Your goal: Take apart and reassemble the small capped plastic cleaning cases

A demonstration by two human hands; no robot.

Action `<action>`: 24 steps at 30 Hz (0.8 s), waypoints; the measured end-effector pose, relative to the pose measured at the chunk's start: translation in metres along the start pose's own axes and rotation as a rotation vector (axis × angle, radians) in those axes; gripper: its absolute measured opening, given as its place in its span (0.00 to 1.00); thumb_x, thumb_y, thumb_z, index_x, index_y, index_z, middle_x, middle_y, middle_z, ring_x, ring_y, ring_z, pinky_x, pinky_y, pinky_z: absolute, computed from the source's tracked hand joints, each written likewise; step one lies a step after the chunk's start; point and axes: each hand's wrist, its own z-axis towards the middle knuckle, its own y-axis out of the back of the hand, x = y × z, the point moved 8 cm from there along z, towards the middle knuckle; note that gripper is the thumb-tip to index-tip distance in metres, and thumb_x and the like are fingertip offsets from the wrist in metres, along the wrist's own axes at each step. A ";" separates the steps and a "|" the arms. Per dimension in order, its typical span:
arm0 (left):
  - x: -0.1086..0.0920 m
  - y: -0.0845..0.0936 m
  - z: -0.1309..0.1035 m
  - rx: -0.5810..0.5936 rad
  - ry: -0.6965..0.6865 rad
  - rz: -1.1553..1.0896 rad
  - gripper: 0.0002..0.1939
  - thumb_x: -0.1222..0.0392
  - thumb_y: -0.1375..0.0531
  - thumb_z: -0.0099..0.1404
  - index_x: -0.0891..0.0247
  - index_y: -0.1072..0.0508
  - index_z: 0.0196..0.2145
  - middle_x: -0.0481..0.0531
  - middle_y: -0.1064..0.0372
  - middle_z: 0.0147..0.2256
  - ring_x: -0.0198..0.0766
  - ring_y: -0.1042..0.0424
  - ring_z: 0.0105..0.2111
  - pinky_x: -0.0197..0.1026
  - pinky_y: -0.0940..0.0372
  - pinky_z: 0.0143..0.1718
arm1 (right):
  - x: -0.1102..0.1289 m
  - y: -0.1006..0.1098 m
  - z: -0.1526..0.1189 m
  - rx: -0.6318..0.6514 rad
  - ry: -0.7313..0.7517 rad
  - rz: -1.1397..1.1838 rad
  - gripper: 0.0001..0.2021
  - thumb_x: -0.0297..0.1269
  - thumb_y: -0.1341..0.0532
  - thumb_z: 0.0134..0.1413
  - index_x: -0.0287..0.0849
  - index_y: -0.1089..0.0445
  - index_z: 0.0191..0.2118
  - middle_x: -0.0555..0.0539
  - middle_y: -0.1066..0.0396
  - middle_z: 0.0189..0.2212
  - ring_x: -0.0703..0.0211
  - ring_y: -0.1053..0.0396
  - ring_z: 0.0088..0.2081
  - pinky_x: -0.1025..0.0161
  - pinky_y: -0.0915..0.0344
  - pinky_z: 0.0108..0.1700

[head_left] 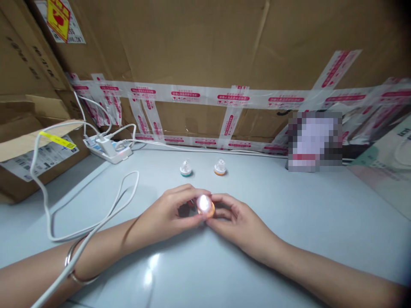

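A small dome-shaped light (204, 204) glows bright white, with an orange rim around its base. My left hand (173, 209) grips it from the left, thumb below and forefinger along the top. From the right, my right hand (242, 222) pinches the rim between thumb and fingers. Beyond the hands, two similar little domes stand apart on the table (257, 273). One is a clear dome with a teal base (186, 169), and the other is a clear dome with an orange base (220, 167). Neither of these two looks lit.
A white power strip (120, 157) with plugs sits at the back left, and a white cable (48, 214) loops over my left forearm. An open cardboard box (54, 171) stands left. Behind rises a large taped carton (180, 47). A pixelated item (314, 141) is back right.
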 end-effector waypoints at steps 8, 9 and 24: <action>-0.014 0.004 -0.002 0.050 0.026 -0.084 0.16 0.63 0.42 0.63 0.61 0.33 0.50 0.51 0.29 0.44 0.34 0.29 0.39 0.36 0.34 0.43 | 0.005 0.002 0.002 0.005 0.047 -0.087 0.16 0.36 0.32 0.43 0.46 0.25 0.42 0.47 0.28 0.40 0.56 0.28 0.40 0.57 0.35 0.48; -0.016 0.004 -0.002 0.062 0.023 -0.075 0.16 0.63 0.43 0.63 0.61 0.32 0.49 0.51 0.28 0.44 0.34 0.29 0.39 0.36 0.34 0.43 | 0.006 0.001 0.002 0.012 0.059 -0.096 0.15 0.37 0.33 0.44 0.46 0.25 0.42 0.47 0.28 0.39 0.56 0.29 0.40 0.57 0.35 0.48; -0.013 0.027 -0.001 -0.138 0.138 0.015 0.09 0.56 0.42 0.62 0.65 0.33 0.33 0.49 0.31 0.30 0.32 0.31 0.30 0.35 0.33 0.34 | -0.004 0.007 -0.001 -0.074 -0.064 -0.043 0.18 0.33 0.32 0.40 0.42 0.27 0.42 0.47 0.23 0.36 0.55 0.27 0.39 0.57 0.32 0.45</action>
